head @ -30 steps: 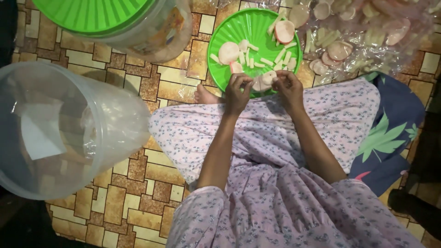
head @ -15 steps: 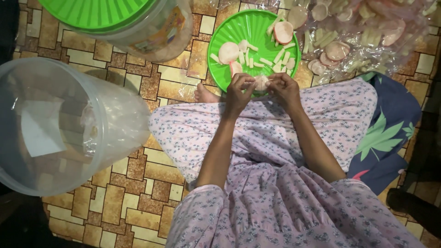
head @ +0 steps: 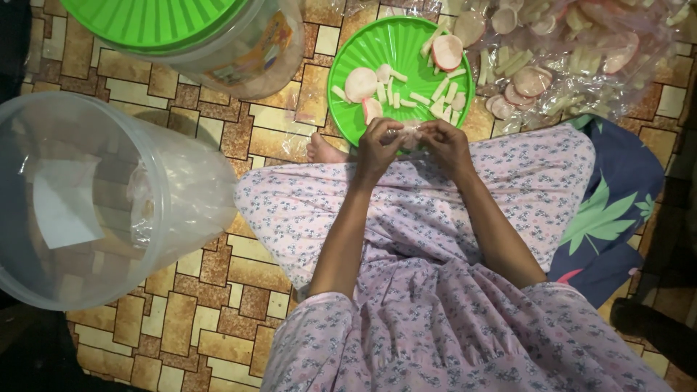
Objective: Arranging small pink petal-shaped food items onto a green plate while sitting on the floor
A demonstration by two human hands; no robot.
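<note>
Far to the left, a large clear plastic bucket (head: 94, 196) lies on its side on the brick-patterned floor mat (head: 181, 319), its open mouth toward the camera and a thin plastic liner crumpled inside. Above it, at the top edge, stands a clear jar with a ribbed green lid (head: 156, 22). Just right of these, a bare foot (head: 324, 151) pokes out from under the floral-print skirt (head: 428, 210) that covers the seated person's crossed legs.

At the near rim of the round green plate (head: 363, 51) the two hands meet. The left hand (head: 379, 145) and the right hand (head: 447, 141) have their fingertips pressed together from either side on a small pale cracker piece (head: 411, 133), pinching it between them just above the plate's edge. On the plate lie pale cracker sticks (head: 439, 91) and a few round pink-rimmed cracker discs (head: 447, 52).

To the right of the plate, a clear plastic bag (head: 573, 58) holds more sticks and discs. Below it, beside the person's right knee, lies a dark blue cloth with a green leaf print (head: 610, 210).
</note>
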